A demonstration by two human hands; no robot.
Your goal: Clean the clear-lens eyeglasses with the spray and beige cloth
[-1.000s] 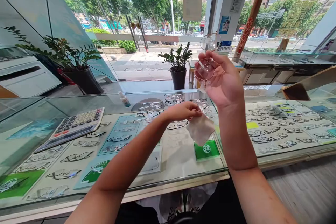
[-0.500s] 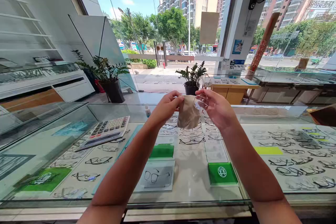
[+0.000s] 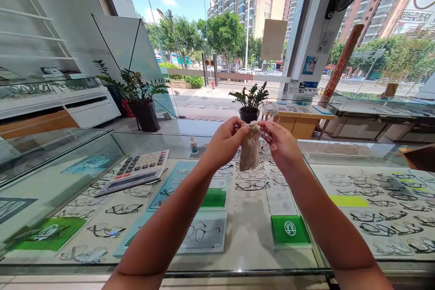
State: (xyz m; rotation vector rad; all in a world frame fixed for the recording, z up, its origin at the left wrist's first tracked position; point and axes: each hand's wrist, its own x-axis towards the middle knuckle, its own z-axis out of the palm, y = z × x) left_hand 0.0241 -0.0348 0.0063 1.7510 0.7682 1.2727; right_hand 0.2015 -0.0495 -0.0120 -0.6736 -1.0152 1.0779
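Above the glass counter, my left hand (image 3: 231,141) pinches a beige cleaning cloth (image 3: 250,152) that hangs down in folds. Close on its right, my right hand (image 3: 282,142) grips a pair of thin-rimmed eyeglasses (image 3: 261,142). One lens lies against the cloth and is partly hidden by it; the other parts of the frame show faintly above my right fingers. The fingertips of both hands nearly meet at the cloth's top edge.
A calculator (image 3: 136,172) and a small bottle (image 3: 193,144) stand on the counter glass (image 3: 244,253). Rows of eyeglasses lie in the case beneath, with green cards (image 3: 290,230) among them. Potted plants (image 3: 144,113) stand beyond the counter.
My left hand has moved right with the cloth, up to the eyeglasses. The cloth, spread before, is now bunched against a lens. The view has shifted slightly.
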